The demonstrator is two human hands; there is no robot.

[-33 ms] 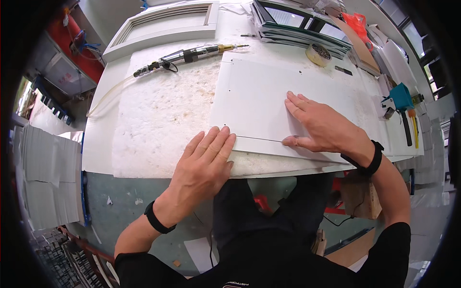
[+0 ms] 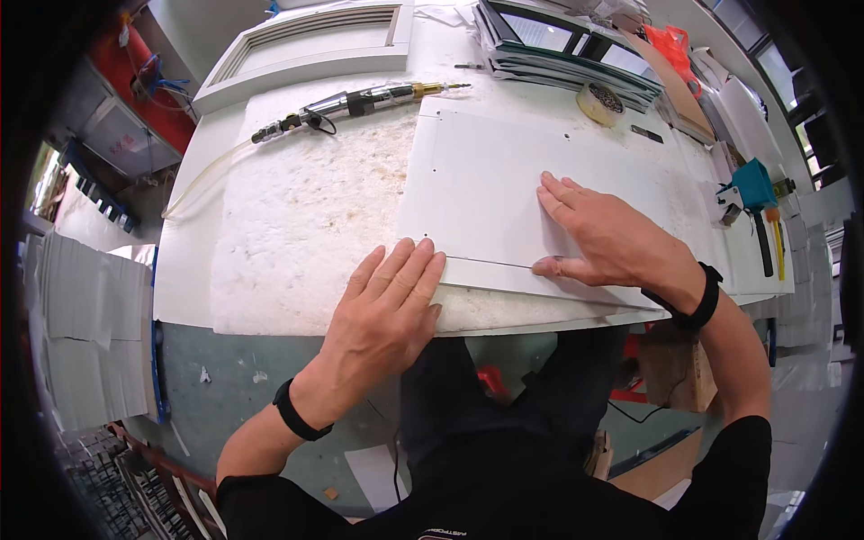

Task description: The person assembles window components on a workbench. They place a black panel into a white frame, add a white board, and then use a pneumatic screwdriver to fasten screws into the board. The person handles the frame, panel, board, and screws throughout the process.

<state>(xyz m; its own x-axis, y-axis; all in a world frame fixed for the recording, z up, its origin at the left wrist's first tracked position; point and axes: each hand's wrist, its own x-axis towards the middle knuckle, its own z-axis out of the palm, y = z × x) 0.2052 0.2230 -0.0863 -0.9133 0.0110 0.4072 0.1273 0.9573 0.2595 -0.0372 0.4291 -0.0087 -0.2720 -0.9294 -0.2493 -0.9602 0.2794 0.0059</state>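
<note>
White sheet-metal panel [image 2: 504,189] lies flat on the foam-padded bench [image 2: 288,234]; left hand [image 2: 382,310] presses its near-left corner, right hand [image 2: 612,238] its near edge, both spread flat, gripping nothing — even downward pressure should prevent sliding.

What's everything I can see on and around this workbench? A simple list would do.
flat panel: one, white, on the bench under both hands
mat: one, white and rough, covering the bench left of the panel
powered screwdriver: one, silver and black, with a clear hose, lying at the mat's far edge
frame: one, white, far left of the bench
stacked frames: several, dark green, far side
roll of tape: one, beige, beside the stack
hand tools: a few, teal and yellow handles, right edge
stacked sheets: many, white, beside the bench on the left
left hand: flat on the panel's near corner, black wristband
right hand: flat on the panel, black wristband
</note>
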